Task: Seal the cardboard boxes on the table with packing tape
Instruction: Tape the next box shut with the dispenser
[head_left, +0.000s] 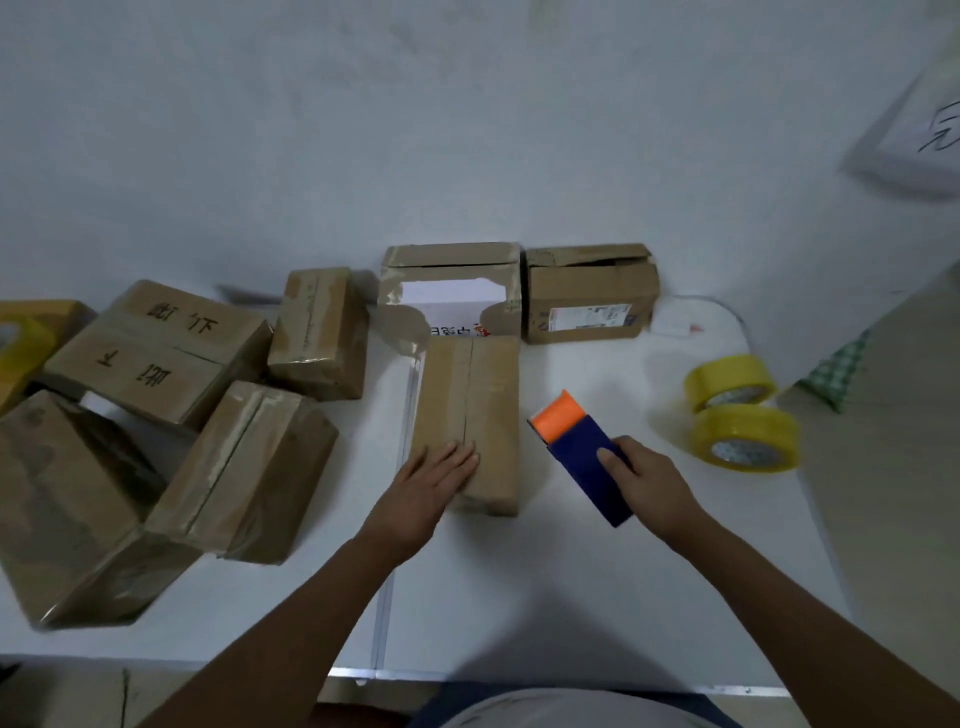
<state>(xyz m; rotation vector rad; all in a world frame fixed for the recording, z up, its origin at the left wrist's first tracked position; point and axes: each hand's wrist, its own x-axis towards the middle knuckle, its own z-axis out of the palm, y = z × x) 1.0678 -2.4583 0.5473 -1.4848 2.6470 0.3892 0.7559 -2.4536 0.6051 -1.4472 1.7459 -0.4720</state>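
We have the left hand (439, 475) flat on the near end of the cardboard box (470, 415) in the middle of the table (571, 597), fingers straight and pressing beside its centre seam — holding nothing. Our right hand (649, 480) has its grip curled round the blue tape dispenser (587, 462), whose orange end points away from us; the dispenser sits just right of the box and apart from it.

From here, the likeliest trouble as we judge it: the box has only one flat hand on it, so a pull of tape along the seam could slide or turn it, laying the strip crooked or off the seam. The flaps could also spring up if the pressing hand lifts early. Beyond the grip, touching the box's far end, stands an open box (452, 291) that could catch the dispenser at the end of a stroke.

Hard to make out: whether tape is loaded in the dispenser and where its free end lies, and whether the seam already carries clear tape. Two yellow tape rolls (743, 415) lie to the right of the grip; the stacked boxes (171, 415) far left are partly cut off.
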